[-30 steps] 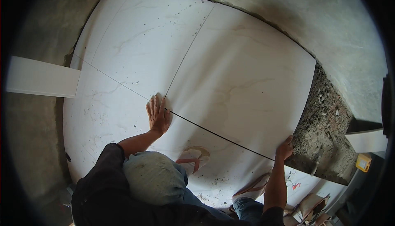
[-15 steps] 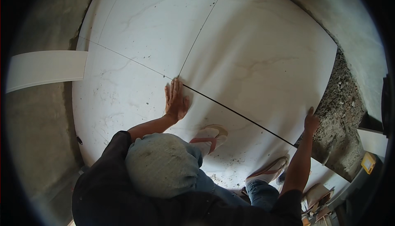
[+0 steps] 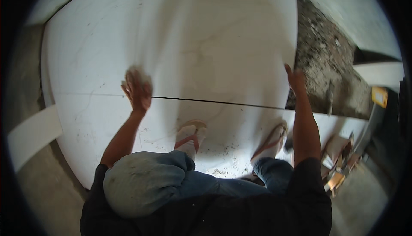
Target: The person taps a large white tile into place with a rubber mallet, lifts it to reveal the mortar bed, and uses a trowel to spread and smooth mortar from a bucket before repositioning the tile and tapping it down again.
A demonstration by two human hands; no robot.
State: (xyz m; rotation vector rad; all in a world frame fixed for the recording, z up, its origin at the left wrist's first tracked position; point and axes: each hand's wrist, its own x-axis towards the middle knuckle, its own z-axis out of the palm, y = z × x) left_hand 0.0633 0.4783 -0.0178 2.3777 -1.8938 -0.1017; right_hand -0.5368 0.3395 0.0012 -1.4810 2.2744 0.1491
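A large white marbled floor tile [image 3: 223,42] lies before me, with a dark gap [image 3: 219,102] along its near edge. My left hand [image 3: 138,91] is over the tiles at the gap's left end, fingers spread and holding nothing, smeared by motion. At the tile's right edge is my right hand [image 3: 296,81]. Its thumb lies along the tile's top and the other fingers bend over the edge, partly hidden and blurred. Between the hands, the gap runs as a dark line to the tile's near right corner.
Rough grey mortar [image 3: 326,51] borders the tile on the right, with a tool-like handle [image 3: 330,98] standing in it. Beyond are a yellow object [image 3: 379,96] and brown scraps [image 3: 339,154]. My sandalled feet [image 3: 189,139] rest on the nearer tiles. A white strip [image 3: 34,135] lies at left.
The view has turned, so the gap now runs nearly level. My left hand's fingers have spread and the hand is moving. My right hand remains at the tile's right edge.
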